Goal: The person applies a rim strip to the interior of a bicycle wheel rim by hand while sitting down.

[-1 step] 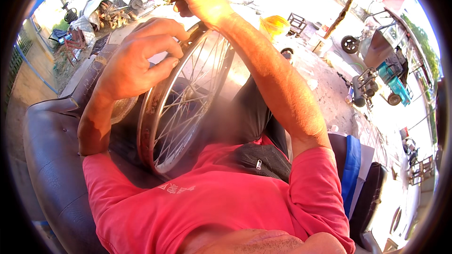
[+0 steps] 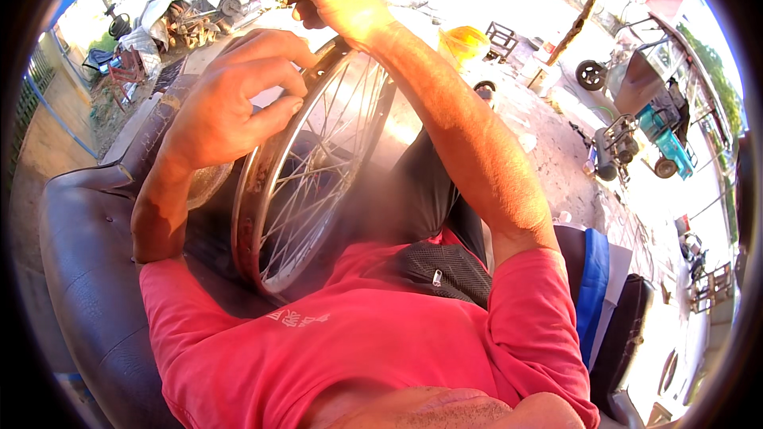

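A bare spoked wheel (image 2: 252, 206), rusty on its outer rim and without a tyre, stands tilted at my lap. My left hand (image 2: 230, 103) is at the rim's upper left side, with its fingers curved and the thumb apart from them. The thumb tip lies at the rim's edge; whether it presses on the metal I cannot tell. Above the top of the wheel, my right hand (image 2: 338, 4) is closed in a pinch. Whatever sits between those fingertips is too small and too glaring to make out. My right forearm crosses in front of the rim's upper right part.
I sit on a dark padded seat (image 2: 87, 270). A yellow bucket (image 2: 462, 46) and a small dark frame stool (image 2: 502, 38) stand farther off. At the right are a wooden pole (image 2: 586, 8) and a teal cart (image 2: 664, 139). Scrap is heaped (image 2: 191, 24) at the far left.
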